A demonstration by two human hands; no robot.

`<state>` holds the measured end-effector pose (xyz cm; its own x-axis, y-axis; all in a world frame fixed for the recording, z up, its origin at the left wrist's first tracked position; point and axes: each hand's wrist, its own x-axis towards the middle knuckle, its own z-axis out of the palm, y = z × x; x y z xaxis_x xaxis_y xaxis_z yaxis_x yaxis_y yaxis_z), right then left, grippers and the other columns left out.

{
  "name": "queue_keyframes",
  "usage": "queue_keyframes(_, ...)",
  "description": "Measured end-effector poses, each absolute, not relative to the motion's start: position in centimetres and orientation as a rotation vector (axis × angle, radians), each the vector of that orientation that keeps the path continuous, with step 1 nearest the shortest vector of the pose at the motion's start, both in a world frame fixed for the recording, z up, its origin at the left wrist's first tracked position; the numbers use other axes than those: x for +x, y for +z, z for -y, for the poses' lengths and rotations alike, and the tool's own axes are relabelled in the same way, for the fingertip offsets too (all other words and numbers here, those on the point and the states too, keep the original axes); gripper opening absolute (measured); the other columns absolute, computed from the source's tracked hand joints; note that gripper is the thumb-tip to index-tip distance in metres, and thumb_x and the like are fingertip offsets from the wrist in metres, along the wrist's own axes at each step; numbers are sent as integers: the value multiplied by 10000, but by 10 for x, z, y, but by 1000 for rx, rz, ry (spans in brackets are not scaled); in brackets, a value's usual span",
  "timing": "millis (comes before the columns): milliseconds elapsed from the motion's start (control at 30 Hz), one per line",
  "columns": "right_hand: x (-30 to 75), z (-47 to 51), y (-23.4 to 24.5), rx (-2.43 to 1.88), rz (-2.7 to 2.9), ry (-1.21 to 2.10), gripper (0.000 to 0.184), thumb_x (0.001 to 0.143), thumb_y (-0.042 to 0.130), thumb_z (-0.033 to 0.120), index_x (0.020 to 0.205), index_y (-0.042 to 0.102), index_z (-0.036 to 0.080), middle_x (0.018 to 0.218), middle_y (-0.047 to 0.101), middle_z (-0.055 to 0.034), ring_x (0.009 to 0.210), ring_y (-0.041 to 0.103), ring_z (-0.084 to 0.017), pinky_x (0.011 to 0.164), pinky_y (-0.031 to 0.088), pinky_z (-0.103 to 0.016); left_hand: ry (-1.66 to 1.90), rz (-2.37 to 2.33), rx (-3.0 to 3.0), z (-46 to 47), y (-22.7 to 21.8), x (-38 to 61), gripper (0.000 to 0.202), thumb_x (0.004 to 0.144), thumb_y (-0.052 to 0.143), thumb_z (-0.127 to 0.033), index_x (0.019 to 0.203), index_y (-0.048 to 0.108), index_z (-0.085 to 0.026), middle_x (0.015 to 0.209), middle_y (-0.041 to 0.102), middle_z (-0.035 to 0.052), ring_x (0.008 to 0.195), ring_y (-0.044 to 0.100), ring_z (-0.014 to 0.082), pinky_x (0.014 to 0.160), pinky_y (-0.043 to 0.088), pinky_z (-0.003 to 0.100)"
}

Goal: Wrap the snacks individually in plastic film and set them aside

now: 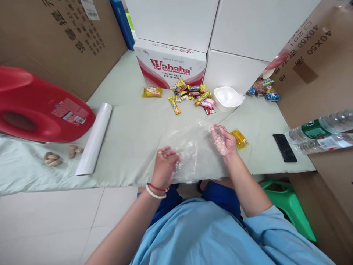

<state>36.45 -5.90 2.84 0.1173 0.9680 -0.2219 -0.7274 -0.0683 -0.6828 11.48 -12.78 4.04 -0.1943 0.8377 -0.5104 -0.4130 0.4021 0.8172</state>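
A thin, clear plastic bag (193,156) spreads across the cloth in front of me, its lower part near the table's front edge. With thumb against fingers, my left hand (167,162) pinches the bag's left side. Shiny film covers the stretched fingers of my right hand (224,140), which seem to be inside the bag or under a layer of it. Just right of that hand lies a yellow-wrapped snack (239,139). Farther back is a loose pile of small wrapped snacks (193,94), with a white bowl (227,99) beside it.
On the left stand a red jug (41,106), a white roll (95,140) and several brown nuts (52,159). A Wahaha carton (171,66) and white boxes line the back. At right are a phone (285,148) and water bottles (322,129). A green stool (289,206) is below.
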Motion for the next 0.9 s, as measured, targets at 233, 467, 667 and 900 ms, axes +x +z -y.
queue_keyframes(233, 417, 21, 24, -1243, 754, 1456, 271, 725, 870, 173, 895, 665, 224, 1004, 777, -21, 946, 796, -188, 1098, 606, -454, 1067, -1628, 762, 82, 21, 76, 475, 782, 765, -165, 1160, 480, -204, 1086, 569, 4, 591, 583, 55, 584, 505, 244)
queue_keyframes(467, 382, 62, 22, -1534, 750, 1239, 722, 803, 817, 595, 1401, 511, 330, 1468, 594, -126, 859, 780, -224, 675, 702, -419, 1058, -1858, 1124, 88, 2, 88, 466, 841, 736, -280, 1222, 476, -208, 1089, 619, 8, 633, 565, 87, 698, 512, 300)
queue_keyframes(667, 365, 80, 6, -1619, 1006, 1141, 902, 649, 854, 303, 1482, 507, 303, 1544, 538, -131, 778, 716, -149, 825, 658, -406, 1066, -1826, 1084, 84, 2, 76, 424, 856, 699, -272, 1216, 485, -208, 1053, 636, 9, 641, 584, 104, 669, 496, 286)
queue_keyframes(900, 417, 44, 14, -1824, 1256, 999, 696, 701, 791, 262, 1368, 590, 263, 1384, 641, -105, 850, 723, -199, 904, 633, -464, 1004, -2018, 1225, 91, 5, 40, 586, 723, 784, -226, 1240, 514, -173, 1234, 546, 81, 785, 623, 137, 846, 570, 377)
